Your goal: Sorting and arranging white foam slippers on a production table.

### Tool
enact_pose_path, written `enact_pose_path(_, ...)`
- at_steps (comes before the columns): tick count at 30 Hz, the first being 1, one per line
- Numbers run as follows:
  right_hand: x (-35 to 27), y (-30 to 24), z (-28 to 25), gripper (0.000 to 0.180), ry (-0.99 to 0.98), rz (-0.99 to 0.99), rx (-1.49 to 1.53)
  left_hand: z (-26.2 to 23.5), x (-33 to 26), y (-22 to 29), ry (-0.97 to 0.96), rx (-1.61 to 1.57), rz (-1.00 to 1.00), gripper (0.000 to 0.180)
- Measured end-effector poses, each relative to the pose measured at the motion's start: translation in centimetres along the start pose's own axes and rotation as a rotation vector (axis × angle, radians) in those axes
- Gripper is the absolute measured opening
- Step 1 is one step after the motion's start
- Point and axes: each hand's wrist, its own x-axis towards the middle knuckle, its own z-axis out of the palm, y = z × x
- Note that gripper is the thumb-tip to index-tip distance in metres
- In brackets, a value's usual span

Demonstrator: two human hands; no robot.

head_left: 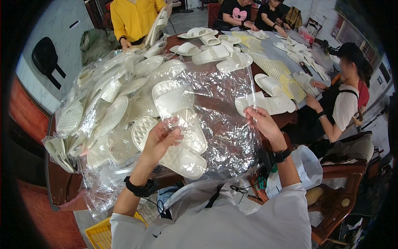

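A large clear plastic bag (224,128) is stretched between my hands over the dark red table. My right hand (263,122) pinches its right edge, close to a white slipper (265,103). On the other side my left hand (161,139) is closed on the plastic, thumb and fingers together. White slippers, one with a quilted strap (170,99) and another lower down (184,159), lie beside and beyond my left hand, seen through shiny film. Whether my left fingers also touch a slipper is hidden by glare.
A heap of white slippers (114,110) under plastic covers the table's left side. More slippers (213,54) lie at the far side, near yellow textured sheets (286,81). Several people work around the table. A wooden chair (342,195) and a yellow crate (105,232) stand close by.
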Motion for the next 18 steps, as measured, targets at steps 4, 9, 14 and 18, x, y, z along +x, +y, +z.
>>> enact_pose_path(4, 1.6, 0.3, -1.4, 0.021, -0.033, -0.054, -0.135, 0.6, 1.5, 0.8, 0.048, -0.043, -0.077, 0.036)
enact_pose_path(9, 2.5, 0.9, -2.8, 0.022, -0.059, -0.06, -0.155, 0.5, 2.7, 1.2, 0.03, -0.139, -0.178, 0.038)
enact_pose_path(14, 3.0, 0.5, -2.8, 0.024, 0.022, -0.128, -0.215, 0.2, 3.5, 0.9, 0.01, -0.241, -0.219, 0.041)
enact_pose_path(18, 4.2, 2.4, -5.2, 0.029, 0.259, -0.35, -0.418, 0.4, 3.6, 1.3, 0.07, -0.124, -0.106, 0.042)
